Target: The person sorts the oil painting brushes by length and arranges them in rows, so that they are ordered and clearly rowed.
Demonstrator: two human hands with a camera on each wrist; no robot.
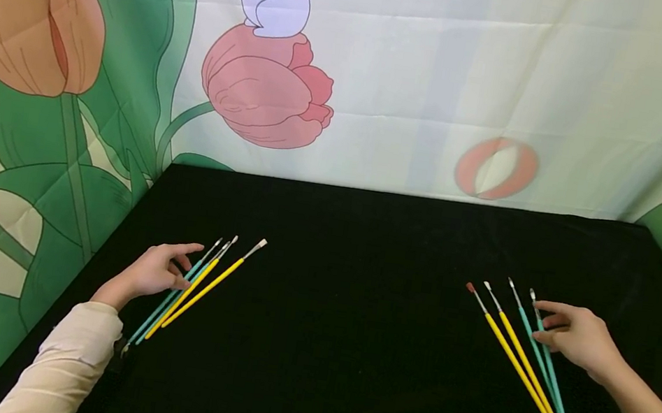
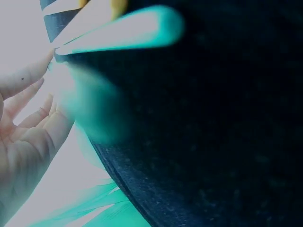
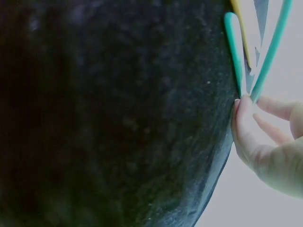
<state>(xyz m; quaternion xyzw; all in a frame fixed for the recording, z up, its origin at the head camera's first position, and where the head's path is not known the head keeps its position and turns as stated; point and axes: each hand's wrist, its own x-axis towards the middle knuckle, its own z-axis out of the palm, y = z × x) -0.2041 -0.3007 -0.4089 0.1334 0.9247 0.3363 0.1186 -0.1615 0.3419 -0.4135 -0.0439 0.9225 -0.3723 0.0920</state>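
On the left of the black cloth, two teal paintbrushes (image 1: 150, 320) and two yellow paintbrushes (image 1: 203, 293) lie in a loose fan, bristles pointing away. Over the teal handles is my left hand (image 1: 156, 268), index finger stretched out, thumb apart from it. Its wrist view has one teal handle (image 2: 123, 33) in focus and another blurred. To the right lie two yellow paintbrushes (image 1: 515, 366), one with reddish bristles, and two teal paintbrushes (image 1: 555, 386). My right hand (image 1: 588, 339) is at the outer teal brush, thumb and index finger apart on either side of the handle (image 3: 272, 52).
A black cloth (image 1: 353, 322) covers the table, with a wide stretch between the two brush groups. Behind it hangs a pale fabric backdrop (image 1: 401, 68) printed with tulips and a white animal. Dark wrist devices sit by both sleeves (image 1: 63, 352).
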